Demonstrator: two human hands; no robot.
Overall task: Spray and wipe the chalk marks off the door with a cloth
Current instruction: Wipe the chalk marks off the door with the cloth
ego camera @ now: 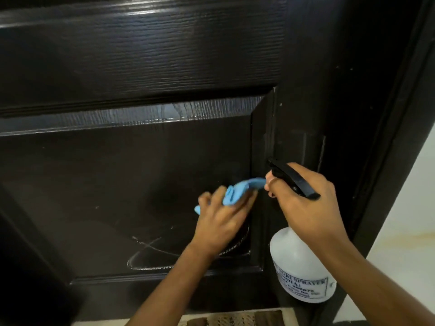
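Note:
A dark brown panelled door [141, 67] fills the view. White chalk marks [146, 252] curve across the bottom of its lower panel. My left hand [223, 220] presses a blue cloth [237, 190] against the right side of that panel, above the marks; the hand is blurred. My right hand [308, 208] grips a white spray bottle [301, 267] by its black trigger head [292, 177], nozzle pointing at the door just right of the cloth. A wet sheen shows on the panel's top bevel [188, 109].
The dark door frame [386, 161] runs down the right side, with a pale wall [412, 231] beyond it. A woven mat [235, 320] lies on the floor at the foot of the door.

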